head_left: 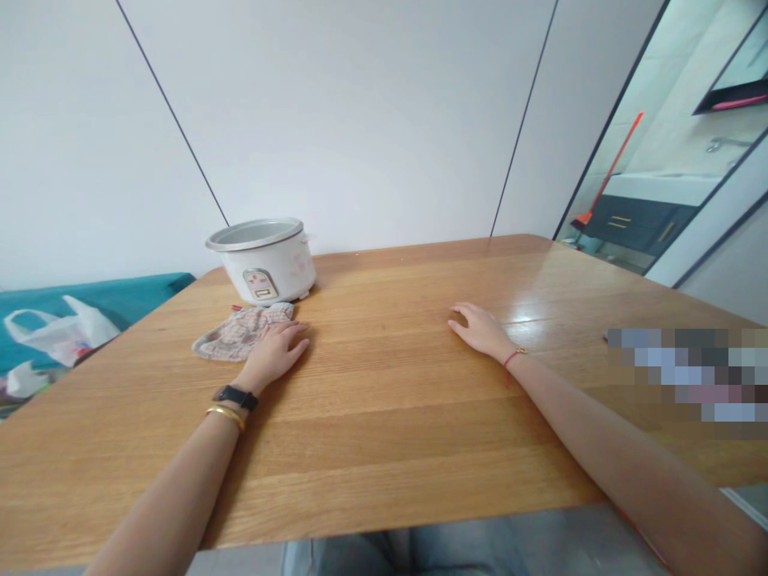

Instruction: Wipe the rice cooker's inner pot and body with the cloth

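Observation:
My left hand (274,354) rests at the right edge of a patterned pinkish-beige cloth (225,336), thumb apart and fingers stretched forward. Its fingertips overlap the cloth without gripping it. Just behind the cloth stands a white rice cooker (285,272) with a grey rim and no lid on it; its inside bottom is hidden from this angle. On the right, my right hand (481,330) lies on the wooden table (372,384), fingers loosely curved, thumb apart, holding nothing.
A pale panelled wall (372,120) rises behind the table. Left of it, a white plastic bag (63,332) sits by a teal seat (150,292). A blurred-out patch covers something at the table's right. Beyond the doorway, an orange broom (615,168) leans near a sink cabinet (639,224).

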`<state>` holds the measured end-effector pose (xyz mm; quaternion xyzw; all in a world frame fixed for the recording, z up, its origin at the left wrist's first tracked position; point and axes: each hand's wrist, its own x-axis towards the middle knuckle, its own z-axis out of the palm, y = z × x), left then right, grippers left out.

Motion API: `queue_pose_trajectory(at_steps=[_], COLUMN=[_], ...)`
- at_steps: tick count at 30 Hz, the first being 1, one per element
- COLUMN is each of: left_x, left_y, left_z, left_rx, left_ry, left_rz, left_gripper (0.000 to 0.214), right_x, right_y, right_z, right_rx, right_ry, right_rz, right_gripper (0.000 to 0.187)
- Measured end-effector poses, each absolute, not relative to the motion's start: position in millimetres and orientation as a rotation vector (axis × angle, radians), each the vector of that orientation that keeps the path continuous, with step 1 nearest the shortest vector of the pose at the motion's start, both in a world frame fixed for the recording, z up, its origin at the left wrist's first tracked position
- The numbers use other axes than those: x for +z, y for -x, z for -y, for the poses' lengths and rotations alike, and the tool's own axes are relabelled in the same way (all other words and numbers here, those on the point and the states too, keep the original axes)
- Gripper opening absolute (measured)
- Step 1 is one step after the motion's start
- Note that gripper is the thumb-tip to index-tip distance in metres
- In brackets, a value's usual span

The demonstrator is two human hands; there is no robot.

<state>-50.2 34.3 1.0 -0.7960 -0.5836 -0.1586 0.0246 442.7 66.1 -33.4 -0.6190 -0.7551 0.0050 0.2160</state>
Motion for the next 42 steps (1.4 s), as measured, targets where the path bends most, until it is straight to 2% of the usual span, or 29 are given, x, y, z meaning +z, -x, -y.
queue_pose_trajectory(at_steps=[5, 16, 22, 29, 42], left_x=[0.5, 2.3, -0.8, -5.3, -10.1], left_y=[49.6, 43.6, 32.3, 30.9, 34.9], left_z=[-36.0, -32.6, -34.4, -38.3, -43.4], left_rx=[-0.539, -0.532, -0.514, -0.518, -0.532], left_ry=[2.582, 2.673, 2.697, 2.700, 2.716], left_rz=[1.725, 1.727, 1.750, 1.761, 1.775], left_gripper=[0.061, 0.063, 0.076, 0.089, 0.097], right_x=[-36.8, -33.7, -20.8, -17.4, -26.9], right_y=[-444.3, -445.0, -433.2, -433.3, -451.3], right_z=[-69.0, -70.9, -70.3, -75.2, -86.6], right_rx=[0.007, 0.052, -0.056, -0.035, 0.041], right_ry=[1.770, 1.843, 1.988, 2.059, 2.018], right_rz=[2.088, 2.096, 2.111, 2.033, 1.838], right_gripper=[0.048, 0.048, 0.056, 0.051, 0.043])
